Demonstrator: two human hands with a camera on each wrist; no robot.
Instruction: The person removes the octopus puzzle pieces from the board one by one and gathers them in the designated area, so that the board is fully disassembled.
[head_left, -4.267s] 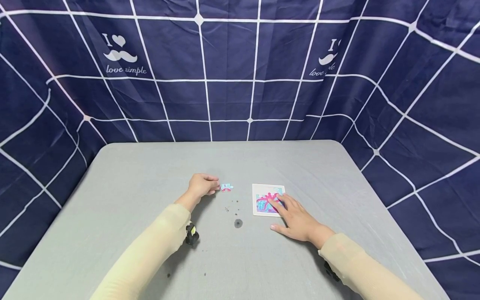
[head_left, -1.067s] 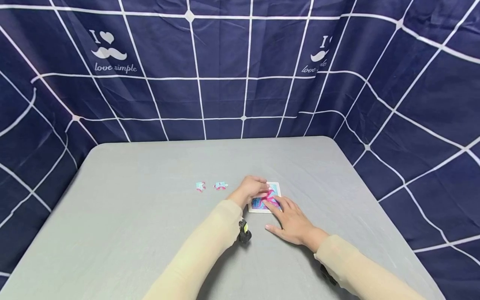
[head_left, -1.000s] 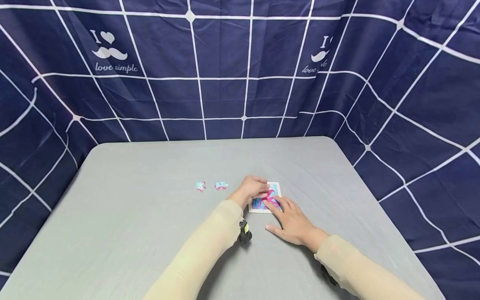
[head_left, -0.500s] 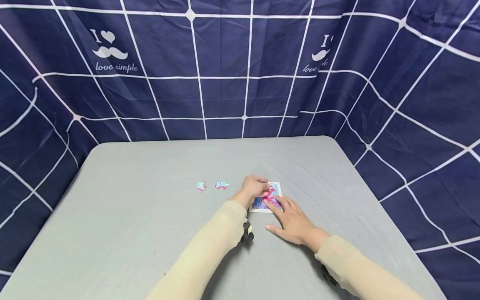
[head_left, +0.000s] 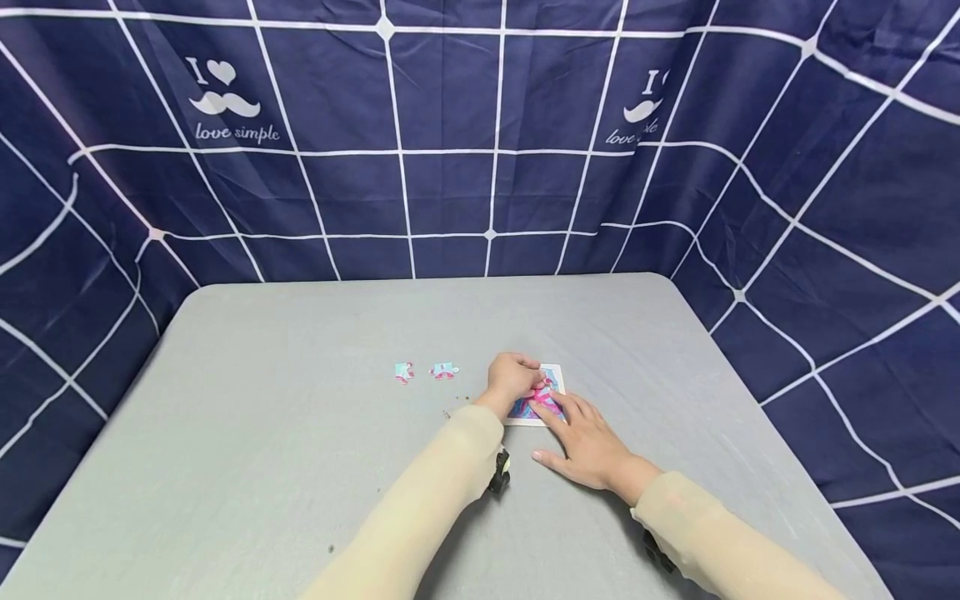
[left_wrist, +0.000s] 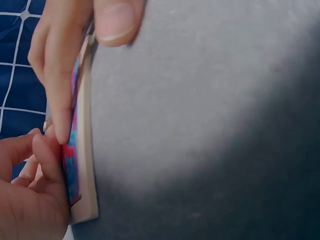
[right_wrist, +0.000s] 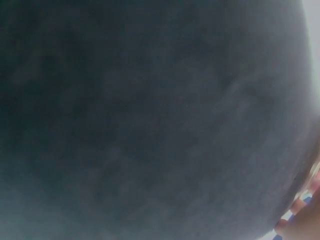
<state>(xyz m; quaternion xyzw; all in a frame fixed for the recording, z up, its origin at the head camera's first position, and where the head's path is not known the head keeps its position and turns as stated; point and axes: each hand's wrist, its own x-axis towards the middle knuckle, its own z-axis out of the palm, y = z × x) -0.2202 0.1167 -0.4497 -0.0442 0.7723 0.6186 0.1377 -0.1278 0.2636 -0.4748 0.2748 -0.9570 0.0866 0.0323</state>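
Note:
A small jigsaw puzzle (head_left: 551, 402) with a white frame and pink-and-blue picture lies on the grey table, partly covered by both hands. My left hand (head_left: 513, 377) is over its upper left, fingers bent and thumb close to the fingertips at a puzzle piece that the hand mostly hides. In the left wrist view, the left hand's (left_wrist: 35, 200) bent fingers are at the puzzle's surface. My right hand (head_left: 592, 446) rests with spread fingers on the puzzle's lower right, thumb on the table. Two loose puzzle pieces (head_left: 444, 371) lie to the left.
The grey table (head_left: 300, 433) has a few dark specks left of the puzzle. A dark blue curtain (head_left: 450, 192) with white grid lines stands behind and on both sides. The right wrist view shows mostly dark, blurred table surface.
Since the oldest frame, my left hand has moved right from the loose pieces to the puzzle. Within the last second it has shifted slightly right over it. My right hand stays in place.

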